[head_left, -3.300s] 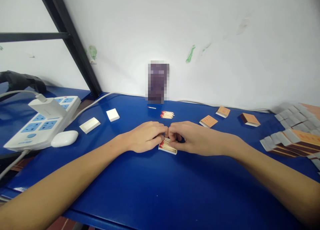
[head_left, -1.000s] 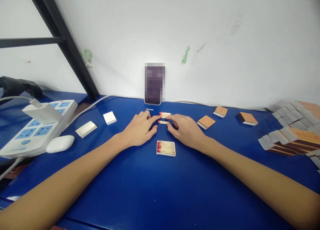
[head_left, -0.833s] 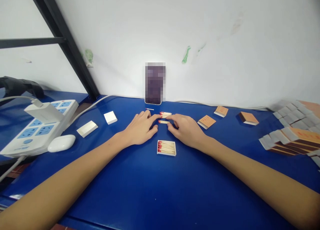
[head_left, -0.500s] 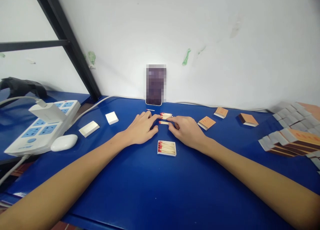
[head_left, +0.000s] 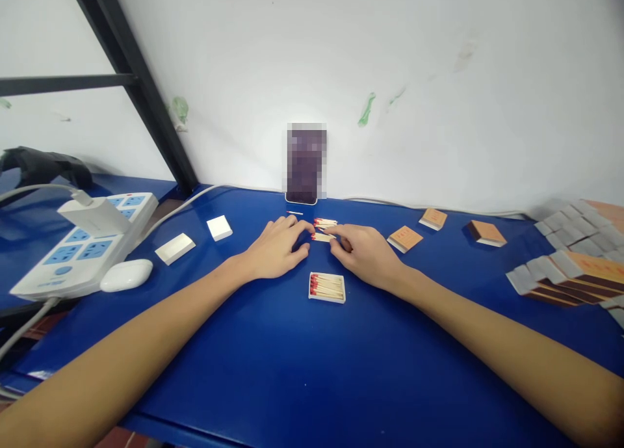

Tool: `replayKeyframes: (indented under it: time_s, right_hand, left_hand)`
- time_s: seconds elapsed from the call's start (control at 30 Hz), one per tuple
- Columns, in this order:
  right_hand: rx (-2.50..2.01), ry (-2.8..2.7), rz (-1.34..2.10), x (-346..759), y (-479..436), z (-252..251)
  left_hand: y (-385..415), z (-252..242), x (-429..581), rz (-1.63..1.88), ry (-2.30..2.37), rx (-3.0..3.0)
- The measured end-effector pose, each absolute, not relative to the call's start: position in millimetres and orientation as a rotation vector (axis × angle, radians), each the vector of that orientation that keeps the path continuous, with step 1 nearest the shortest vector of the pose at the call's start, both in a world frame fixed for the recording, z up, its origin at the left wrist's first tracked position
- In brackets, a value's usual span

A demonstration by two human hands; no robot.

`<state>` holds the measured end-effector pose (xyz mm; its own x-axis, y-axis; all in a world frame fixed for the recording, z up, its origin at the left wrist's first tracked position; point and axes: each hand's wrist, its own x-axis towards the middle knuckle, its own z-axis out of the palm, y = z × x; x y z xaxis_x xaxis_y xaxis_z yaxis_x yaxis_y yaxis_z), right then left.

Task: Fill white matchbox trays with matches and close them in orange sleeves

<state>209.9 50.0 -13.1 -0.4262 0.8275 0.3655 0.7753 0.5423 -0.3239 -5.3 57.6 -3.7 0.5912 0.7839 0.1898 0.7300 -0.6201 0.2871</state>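
My left hand [head_left: 280, 248] rests on the blue table, thumb and index finger apart, with the index fingertip close to red match heads. Facing it, my right hand [head_left: 366, 253] has its thumb and index finger pinched around the plain ends of a few matches [head_left: 320, 237]. Just beyond lies a small group of loose matches [head_left: 325, 222], heads to the left. A single match [head_left: 294, 212] lies apart behind my left hand. Nearer to me, an open matchbox tray [head_left: 327, 288] holds several matches, red heads on the left.
White box trays [head_left: 175, 248] lie to the left, beside a white earphone case [head_left: 125, 275] and a power strip [head_left: 63, 266]. Orange matchbox sleeves [head_left: 405, 238] are at the right, with stacked matchboxes [head_left: 570, 276] farther right. A phone [head_left: 305, 165] leans against the wall.
The near matches between my hands have shifted slightly closer to the far group, and one now lies slanted. My hands have barely moved. The view has shifted a little.
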Motion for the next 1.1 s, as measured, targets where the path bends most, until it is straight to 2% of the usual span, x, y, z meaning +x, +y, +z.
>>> replayKeyframes:
  time_s: [0.93, 1.1]
  right_hand:
    - [-1.363, -2.192, 0.188, 209.3, 51.4, -12.7]
    - [-1.342, -2.203, 0.162, 208.7, 50.6, -12.9]
  left_hand:
    - [56.2, -2.5, -2.5, 0.439, 1.303, 2.627]
    - [52.7, 2.1, 3.9, 0.452, 1.435, 2.552]
